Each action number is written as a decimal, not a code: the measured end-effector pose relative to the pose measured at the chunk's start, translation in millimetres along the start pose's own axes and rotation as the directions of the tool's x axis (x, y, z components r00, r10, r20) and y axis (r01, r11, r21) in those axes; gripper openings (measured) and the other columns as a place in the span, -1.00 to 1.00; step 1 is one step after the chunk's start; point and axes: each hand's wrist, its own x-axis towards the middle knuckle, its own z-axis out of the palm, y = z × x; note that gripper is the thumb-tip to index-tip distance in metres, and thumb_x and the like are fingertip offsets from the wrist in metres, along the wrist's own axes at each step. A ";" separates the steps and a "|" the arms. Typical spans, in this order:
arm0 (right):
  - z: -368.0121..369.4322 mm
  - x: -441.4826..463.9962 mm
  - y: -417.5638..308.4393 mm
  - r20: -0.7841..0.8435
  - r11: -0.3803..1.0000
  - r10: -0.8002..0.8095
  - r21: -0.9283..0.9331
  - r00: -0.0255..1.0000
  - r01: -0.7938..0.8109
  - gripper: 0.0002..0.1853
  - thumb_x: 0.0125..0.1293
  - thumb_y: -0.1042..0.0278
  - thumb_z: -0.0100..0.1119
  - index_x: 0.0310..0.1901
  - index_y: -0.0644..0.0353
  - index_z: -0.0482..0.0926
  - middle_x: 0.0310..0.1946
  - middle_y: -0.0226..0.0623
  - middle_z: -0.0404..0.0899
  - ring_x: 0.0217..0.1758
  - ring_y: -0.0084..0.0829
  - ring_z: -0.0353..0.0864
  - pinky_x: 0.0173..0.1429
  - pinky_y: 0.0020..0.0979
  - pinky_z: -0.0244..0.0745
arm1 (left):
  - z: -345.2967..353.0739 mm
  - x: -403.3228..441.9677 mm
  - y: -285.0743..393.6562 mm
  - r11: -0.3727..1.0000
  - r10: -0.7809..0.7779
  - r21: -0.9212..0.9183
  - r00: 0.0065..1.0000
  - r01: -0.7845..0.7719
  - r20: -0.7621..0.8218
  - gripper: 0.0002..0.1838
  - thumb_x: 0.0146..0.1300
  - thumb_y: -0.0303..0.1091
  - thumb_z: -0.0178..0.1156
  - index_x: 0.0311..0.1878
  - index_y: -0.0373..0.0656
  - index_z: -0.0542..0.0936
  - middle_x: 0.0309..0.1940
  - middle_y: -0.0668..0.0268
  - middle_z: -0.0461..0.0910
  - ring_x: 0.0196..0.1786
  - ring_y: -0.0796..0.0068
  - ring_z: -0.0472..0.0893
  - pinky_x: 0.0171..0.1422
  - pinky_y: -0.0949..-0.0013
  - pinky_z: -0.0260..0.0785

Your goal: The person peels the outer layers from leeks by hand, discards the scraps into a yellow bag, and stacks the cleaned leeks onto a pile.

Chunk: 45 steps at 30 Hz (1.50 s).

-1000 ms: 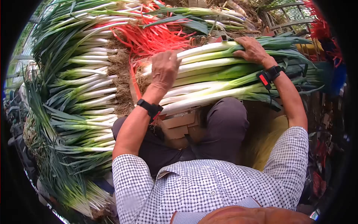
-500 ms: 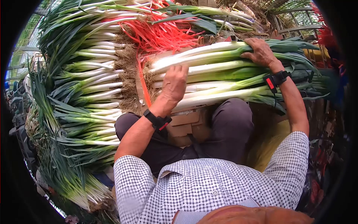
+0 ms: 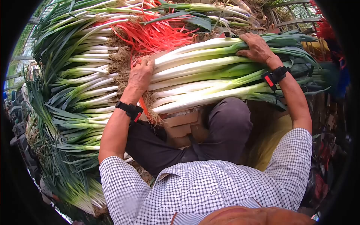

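Note:
Long leeks (image 3: 198, 67) lie side by side in front of me, white stems and roots to the left, green leaves to the right. My right hand (image 3: 257, 48) is wrapped over the upper leeks where white turns green, its thumb on the near side. At the root ends, my left hand (image 3: 141, 73) has its fingers curled, touching the upper left edge of the bundle. A red plastic strip (image 3: 143, 106) passes by the roots under that hand. What the left fingertips hold is hidden.
A tangle of red strips (image 3: 157, 35) lies beyond the leeks. Thinner leeks (image 3: 90, 78) are stacked along the left, roots inward. More stalks (image 3: 225, 15) lie at the far side. Cardboard (image 3: 180, 125) shows between my knees, and a yellow surface (image 3: 275, 140) at the right.
My left hand has moved left from above the white stems to the root ends. The right hand stays on the leeks, and the whole view has shifted slightly.

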 end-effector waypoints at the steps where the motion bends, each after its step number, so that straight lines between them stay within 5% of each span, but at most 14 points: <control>1: -0.1 -1.5 2.4 0.002 1.000 -0.002 -0.001 1.000 0.002 -0.32 0.12 -0.08 0.40 0.15 0.24 0.51 0.00 -0.02 0.57 0.13 -0.01 0.52 0.22 -0.10 0.39 | -0.9 0.7 3.2 0.998 -0.036 -0.047 0.999 0.037 0.034 -0.67 0.27 -0.37 0.14 0.12 -0.07 0.54 -0.03 0.06 0.58 -0.08 -0.03 0.66 -0.05 0.04 0.54; 3: 2.0 -0.9 3.7 -0.029 1.000 0.002 -0.002 1.000 -0.002 -0.40 0.13 -0.04 0.39 0.08 0.23 0.53 -0.04 -0.05 0.59 0.09 -0.02 0.53 0.19 -0.11 0.40 | -10.5 1.9 6.0 0.984 -0.111 -0.126 0.989 0.123 0.093 -0.61 0.27 -0.26 0.20 0.17 -0.03 0.54 0.03 0.08 0.57 0.01 -0.03 0.63 0.08 0.00 0.50; 9: -8.4 -0.9 -2.9 0.042 0.999 0.030 -0.014 0.999 -0.029 -0.38 0.15 -0.05 0.38 0.09 0.26 0.53 -0.05 -0.06 0.59 0.08 -0.02 0.54 0.20 -0.12 0.40 | -18.4 20.7 70.4 0.991 0.130 0.025 0.939 -0.129 -0.317 -0.12 0.18 0.07 0.32 0.45 -0.20 0.25 0.14 0.03 0.50 0.26 -0.04 0.45 0.37 -0.10 0.19; 10: -10.0 0.6 -3.5 0.048 0.999 0.034 -0.021 0.998 -0.033 -0.37 0.15 -0.07 0.38 0.09 0.26 0.52 -0.06 -0.06 0.59 0.08 -0.02 0.54 0.20 -0.13 0.40 | -12.2 27.3 74.1 0.977 0.214 0.084 0.914 -0.197 -0.346 -0.01 0.14 0.07 0.38 0.47 -0.31 0.16 0.10 -0.02 0.50 0.17 -0.05 0.51 0.27 -0.06 0.31; 13: -5.7 -1.1 -2.2 0.072 0.999 0.040 -0.022 0.997 -0.038 -0.35 0.16 -0.12 0.36 0.10 0.27 0.52 -0.07 -0.06 0.59 0.08 -0.02 0.54 0.20 -0.13 0.41 | 4.8 45.9 63.3 0.979 0.073 -0.187 0.996 -0.083 -0.058 -0.05 0.15 0.03 0.38 0.47 -0.28 0.19 0.06 -0.05 0.51 0.07 -0.05 0.55 0.14 0.01 0.41; 14: -5.5 -0.9 -1.5 0.070 0.999 0.028 -0.020 0.997 -0.027 -0.33 0.15 -0.13 0.36 0.10 0.27 0.52 -0.07 -0.06 0.59 0.08 -0.02 0.55 0.20 -0.13 0.41 | 8.8 48.3 62.6 0.982 0.081 -0.162 0.992 -0.096 -0.098 -0.05 0.16 0.05 0.38 0.47 -0.27 0.19 -0.01 -0.06 0.52 -0.01 -0.05 0.57 0.02 0.04 0.46; 21: -19.1 -6.0 -16.2 0.189 0.995 0.029 -0.101 0.982 -0.010 -0.12 0.10 -0.20 0.38 0.28 0.32 0.35 0.21 -0.01 0.44 0.33 -0.05 0.36 0.44 -0.13 0.15 | 12.5 45.2 63.5 0.976 0.094 -0.178 0.978 -0.127 -0.184 -0.13 0.12 0.00 0.42 0.38 -0.26 0.28 -0.05 -0.04 0.53 0.00 -0.04 0.56 0.07 0.01 0.43; 26: -9.7 -9.3 -10.9 0.164 0.993 0.047 -0.110 0.985 -0.029 -0.14 0.12 -0.17 0.37 0.28 0.31 0.35 0.21 0.01 0.43 0.34 -0.04 0.36 0.43 -0.13 0.17 | 1.4 46.9 68.9 0.965 0.039 -0.259 0.998 -0.049 -0.044 -0.09 0.11 0.01 0.42 0.40 -0.27 0.24 0.10 -0.07 0.49 0.14 -0.10 0.50 0.21 0.01 0.36; 30: -14.3 -12.1 -17.6 0.152 0.993 0.071 -0.104 0.986 -0.056 -0.13 0.10 -0.18 0.38 0.28 0.31 0.34 0.21 -0.01 0.41 0.36 -0.04 0.33 0.47 -0.09 0.11 | -27.4 57.0 104.2 0.967 0.209 -0.074 0.928 -0.242 -0.310 -0.03 0.15 0.17 0.34 0.42 -0.32 0.22 0.20 -0.10 0.45 0.22 -0.12 0.46 0.27 0.02 0.34; 33: -19.9 -11.7 -19.0 0.196 0.994 0.089 -0.077 0.977 -0.075 -0.12 0.09 -0.17 0.39 0.29 0.31 0.33 0.23 -0.02 0.41 0.37 -0.05 0.32 0.50 -0.09 0.07 | -5.1 77.8 106.6 0.930 0.162 -0.303 0.971 -0.209 -0.173 -0.02 0.14 0.18 0.34 0.42 -0.32 0.22 0.15 -0.10 0.49 0.18 -0.10 0.49 0.23 0.04 0.37; 38: -43.6 -24.9 -44.1 -0.048 0.992 0.034 -0.124 0.998 -0.040 -0.38 0.25 0.00 0.28 0.20 0.30 0.46 0.23 -0.07 0.45 0.41 -0.15 0.32 0.54 -0.07 0.04 | -10.0 78.4 113.3 0.946 0.109 -0.292 0.987 -0.140 -0.119 -0.18 0.18 0.13 0.33 0.32 -0.25 0.31 -0.03 -0.07 0.54 0.06 -0.08 0.53 0.13 0.00 0.39; 39: -39.1 -35.8 -52.2 0.030 0.987 0.117 -0.118 0.993 -0.112 -0.36 0.25 0.02 0.28 0.21 0.34 0.45 0.25 -0.02 0.44 0.42 -0.11 0.31 0.56 -0.06 0.04 | -7.8 79.3 112.6 0.942 0.108 -0.303 0.986 -0.143 -0.130 -0.19 0.18 0.12 0.34 0.31 -0.24 0.31 -0.04 -0.06 0.54 0.05 -0.08 0.53 0.12 0.00 0.39; 41: -9.7 -51.7 -61.7 -0.151 0.970 0.055 -0.227 0.987 -0.089 -0.34 0.25 0.04 0.28 0.24 0.39 0.44 0.26 0.05 0.42 0.42 -0.03 0.32 0.56 -0.05 0.07 | -5.1 78.7 110.2 0.939 0.095 -0.317 0.987 -0.132 -0.131 -0.20 0.17 0.11 0.35 0.30 -0.22 0.32 -0.04 -0.06 0.54 0.05 -0.09 0.53 0.11 -0.02 0.39; 45: -9.3 -49.8 -57.8 -0.092 0.971 0.076 -0.220 0.993 -0.095 -0.37 0.27 0.12 0.26 0.24 0.41 0.43 0.27 0.09 0.41 0.41 -0.01 0.33 0.53 -0.11 0.12 | -14.1 78.4 112.6 0.940 0.076 -0.320 0.988 -0.117 -0.138 -0.21 0.12 0.09 0.39 0.27 -0.20 0.35 -0.01 -0.06 0.54 0.06 -0.09 0.53 0.11 -0.03 0.39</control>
